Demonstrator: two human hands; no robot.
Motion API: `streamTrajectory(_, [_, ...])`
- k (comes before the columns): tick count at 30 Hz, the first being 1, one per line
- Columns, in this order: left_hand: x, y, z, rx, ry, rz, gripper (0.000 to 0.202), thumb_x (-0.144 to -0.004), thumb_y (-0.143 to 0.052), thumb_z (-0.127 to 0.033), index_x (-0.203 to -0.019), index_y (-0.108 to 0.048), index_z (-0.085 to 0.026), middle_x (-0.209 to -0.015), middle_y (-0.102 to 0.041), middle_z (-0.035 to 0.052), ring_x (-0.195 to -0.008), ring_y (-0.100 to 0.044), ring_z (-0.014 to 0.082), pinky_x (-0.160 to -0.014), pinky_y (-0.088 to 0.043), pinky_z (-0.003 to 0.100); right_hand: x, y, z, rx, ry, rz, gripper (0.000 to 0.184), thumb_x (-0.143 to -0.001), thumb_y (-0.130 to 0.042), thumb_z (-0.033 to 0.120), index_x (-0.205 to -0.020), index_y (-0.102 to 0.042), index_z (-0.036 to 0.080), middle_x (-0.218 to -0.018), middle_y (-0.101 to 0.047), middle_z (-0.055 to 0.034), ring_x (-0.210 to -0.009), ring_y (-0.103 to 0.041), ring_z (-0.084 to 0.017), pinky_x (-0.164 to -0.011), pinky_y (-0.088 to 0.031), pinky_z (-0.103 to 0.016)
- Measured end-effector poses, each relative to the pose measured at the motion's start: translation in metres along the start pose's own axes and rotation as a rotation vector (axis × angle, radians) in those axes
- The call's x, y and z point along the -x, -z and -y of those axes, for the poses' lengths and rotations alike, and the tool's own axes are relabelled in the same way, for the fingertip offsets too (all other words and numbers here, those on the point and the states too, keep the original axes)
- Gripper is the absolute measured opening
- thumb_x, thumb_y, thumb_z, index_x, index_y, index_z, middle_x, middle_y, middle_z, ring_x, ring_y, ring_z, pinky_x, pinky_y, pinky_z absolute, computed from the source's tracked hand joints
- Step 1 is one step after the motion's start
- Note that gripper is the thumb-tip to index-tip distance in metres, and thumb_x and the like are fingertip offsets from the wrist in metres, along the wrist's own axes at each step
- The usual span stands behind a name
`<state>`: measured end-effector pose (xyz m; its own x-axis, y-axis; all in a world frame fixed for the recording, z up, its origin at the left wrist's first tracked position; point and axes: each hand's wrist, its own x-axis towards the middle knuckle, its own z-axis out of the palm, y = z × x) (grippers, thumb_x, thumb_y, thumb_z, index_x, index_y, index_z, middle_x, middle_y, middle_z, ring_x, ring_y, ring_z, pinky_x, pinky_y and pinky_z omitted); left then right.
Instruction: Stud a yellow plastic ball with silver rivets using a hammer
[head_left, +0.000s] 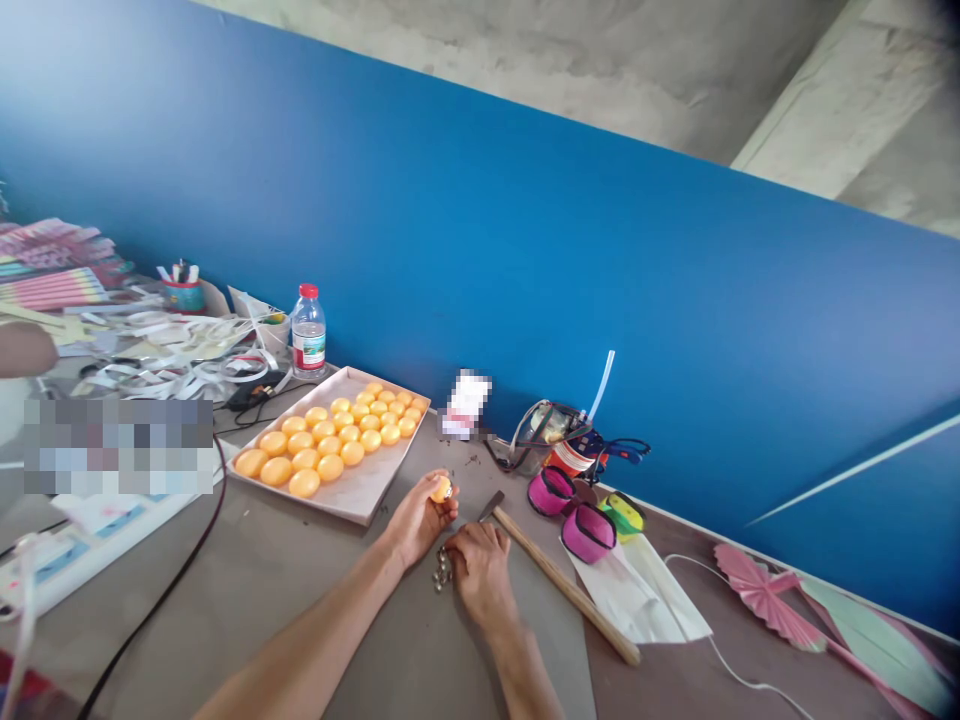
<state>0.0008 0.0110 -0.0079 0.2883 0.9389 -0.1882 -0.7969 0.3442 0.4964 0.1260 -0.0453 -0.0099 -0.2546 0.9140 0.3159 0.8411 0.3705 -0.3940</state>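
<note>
My left hand (424,522) is closed round an orange ball (441,490) that looks like a table tennis ball, lifted above the table. A small silvery spot shows on the ball's side. Lower and to the right, my right hand (478,562) rests at the tabletop with its fingers curled down. Beside its fingertips lies a small pile of shiny metal pieces (441,572), too small to name surely. Whatever those fingertips pinch is hidden. A hammer (566,580) with a wooden handle lies just right of that hand. Beyond my left hand, a shallow box (367,505) holds several orange balls (330,467).
Magenta wristbands (589,533) and a yellow-green one lie near white sheets (649,600) on the right. A water bottle (309,335) stands behind the box. At left are a power strip (112,545), a dark cable (176,580) and tangled white strips. A blue partition (480,230) bounds the table.
</note>
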Motion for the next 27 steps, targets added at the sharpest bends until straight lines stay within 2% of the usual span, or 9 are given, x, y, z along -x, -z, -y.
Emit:
streamTrajectory(3, [0.0,0.001,0.0,-0.017,0.002,-0.004,0.024,-0.073,-0.06,-0.025,-0.095,-0.05,-0.02,-0.077,-0.061,0.0033,-0.058,-0.058,0.0108,-0.06,-0.047,0.024,-0.001,0.002,0.0,-0.033,-0.01,-0.054,0.022,-0.077,-0.047,0.009,-0.069,-0.062,0.022,-0.075,-0.059,0.0006,-0.08,-0.049,-0.015,-0.077,-0.025,-0.032])
streamTrajectory(9, [0.004,-0.004,-0.002,-0.054,0.012,0.047,0.027,-0.073,-0.06,-0.022,-0.099,-0.053,-0.02,-0.082,-0.062,0.0045,-0.063,-0.059,0.0113,-0.063,-0.046,0.025,-0.002,0.007,-0.005,-0.087,0.006,-0.276,0.021,-0.073,-0.042,0.005,-0.074,-0.058,0.019,-0.083,-0.063,-0.0003,-0.078,-0.055,-0.014,-0.082,-0.026,-0.033])
streamTrajectory(14, [0.009,-0.011,-0.004,-0.033,0.05,0.061,0.032,-0.072,-0.061,-0.02,-0.104,-0.055,-0.02,-0.087,-0.062,0.0052,-0.069,-0.06,0.0126,-0.064,-0.045,0.024,-0.001,0.004,-0.007,-0.134,0.014,-0.287,0.02,-0.074,-0.04,0.006,-0.073,-0.056,0.019,-0.068,-0.062,0.0011,-0.065,-0.055,-0.013,-0.081,-0.029,-0.033])
streamTrajectory(21, [0.008,-0.008,-0.003,0.0,0.085,0.117,0.034,-0.074,-0.059,-0.021,-0.108,-0.053,-0.018,-0.088,-0.062,0.007,-0.071,-0.06,0.0144,-0.069,-0.046,0.027,-0.003,-0.001,-0.009,-0.193,-0.028,-0.315,0.012,-0.078,-0.046,0.015,-0.073,-0.055,0.018,-0.071,-0.06,-0.0009,-0.067,-0.051,-0.014,-0.07,-0.035,-0.028])
streamTrajectory(27, [0.007,-0.006,-0.001,-0.035,0.117,0.126,0.026,-0.076,-0.058,-0.026,-0.1,-0.056,-0.016,-0.092,-0.063,0.0094,-0.065,-0.059,0.0123,-0.063,-0.045,0.025,-0.002,-0.001,-0.011,-0.219,-0.037,-0.331,0.017,-0.083,-0.044,0.021,-0.073,-0.057,0.019,-0.07,-0.061,-0.002,-0.069,-0.052,-0.015,-0.067,-0.038,-0.027])
